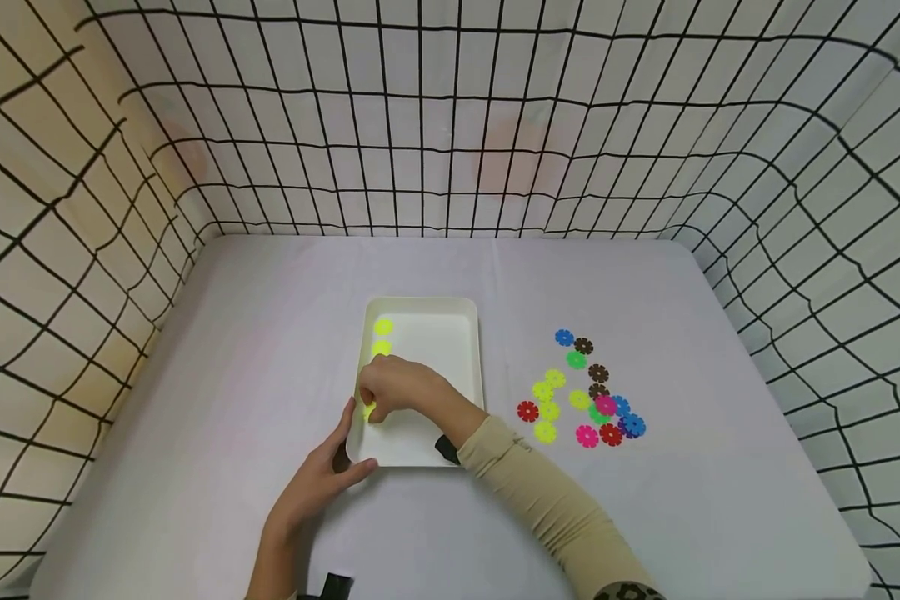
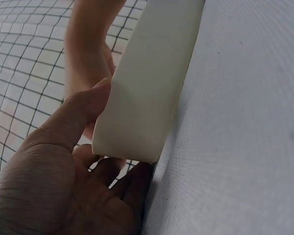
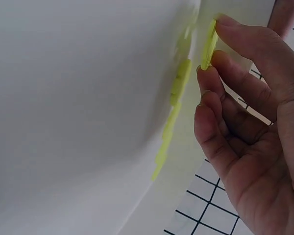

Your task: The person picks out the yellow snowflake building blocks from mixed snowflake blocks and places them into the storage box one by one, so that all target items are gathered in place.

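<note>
A white rectangular tray [image 1: 438, 333] lies on the table. My left hand [image 1: 311, 487] grips its near-left corner, thumb on the near edge and fingers along the left side; the left wrist view shows the tray's outer wall [image 2: 142, 83] in that grip. My right hand [image 1: 403, 386] is over the tray's left side, pinching a yellow notched disc [image 3: 209, 46] between thumb and fingertips. More yellow discs [image 3: 181, 81] form a row along the tray's left wall. In the head view the far ones [image 1: 383, 327] show past the right hand, which hides part of the row.
Right of the tray lie loose notched discs: several yellow ones [image 1: 545, 432], blue [image 1: 564, 337], brown [image 1: 598, 373], green [image 1: 577, 360], red [image 1: 527, 411] and pink [image 1: 587, 436], some overlapping. Black wire mesh [image 1: 457, 108] surrounds the white table [image 1: 270, 333] at back and sides.
</note>
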{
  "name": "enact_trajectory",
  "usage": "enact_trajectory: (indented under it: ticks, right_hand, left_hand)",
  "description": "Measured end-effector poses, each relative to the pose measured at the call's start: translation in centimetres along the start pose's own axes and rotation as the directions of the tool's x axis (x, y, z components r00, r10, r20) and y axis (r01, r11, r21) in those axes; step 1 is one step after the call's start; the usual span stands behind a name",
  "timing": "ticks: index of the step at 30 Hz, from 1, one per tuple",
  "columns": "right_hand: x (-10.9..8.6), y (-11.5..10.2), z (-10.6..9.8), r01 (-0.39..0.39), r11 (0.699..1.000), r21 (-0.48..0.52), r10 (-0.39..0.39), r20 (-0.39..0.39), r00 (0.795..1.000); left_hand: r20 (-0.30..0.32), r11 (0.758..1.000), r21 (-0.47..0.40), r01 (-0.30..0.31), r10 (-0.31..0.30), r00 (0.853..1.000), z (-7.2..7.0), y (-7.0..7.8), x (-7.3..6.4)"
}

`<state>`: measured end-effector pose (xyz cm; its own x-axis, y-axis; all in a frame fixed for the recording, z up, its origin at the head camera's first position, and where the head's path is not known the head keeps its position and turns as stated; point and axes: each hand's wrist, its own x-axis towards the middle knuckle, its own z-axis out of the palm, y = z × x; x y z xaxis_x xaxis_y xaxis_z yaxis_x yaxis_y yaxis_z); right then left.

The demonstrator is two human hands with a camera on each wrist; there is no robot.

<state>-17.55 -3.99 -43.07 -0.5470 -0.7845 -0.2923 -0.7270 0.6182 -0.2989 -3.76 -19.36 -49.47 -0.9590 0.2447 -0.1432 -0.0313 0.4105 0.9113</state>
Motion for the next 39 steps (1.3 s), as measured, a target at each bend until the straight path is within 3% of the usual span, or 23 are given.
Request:
enact_trajectory:
  ticks: [8, 18, 30, 39]
  right_hand:
    - [0.5, -0.3, 0.7, -0.011, 1.000, -0.021, 0.012, 0.032, 0.999]
    - [0.5, -0.2, 1.1, -0.001, 1.000, -0.025, 0.001, 0.005, 1.000]
    - [-0.2, 1.1, -0.5, -0.024, 0.999, 0.031, 0.027, -0.084, 0.996]
    - [-1.0, 1.6, -0.9, -0.029, 0.998, 0.060, 0.035, -0.101, 0.994]
  left_hand:
    - [0.016, 0.999, -0.032, 0.005, -0.005, 1.000, 0.0, -0.1, 0.0]
    - [0.006, 1.000, -0.007, 0.019, -0.018, 1.000, 0.2, 0.0, -0.1]
    - [-0.003, 1.000, 0.002, 0.021, -0.021, 1.000, 0.0, 0.1, 0.1]
    - [0.008, 1.000, -0.026, 0.016, -0.016, 1.000, 0.3, 0.0, 0.2]
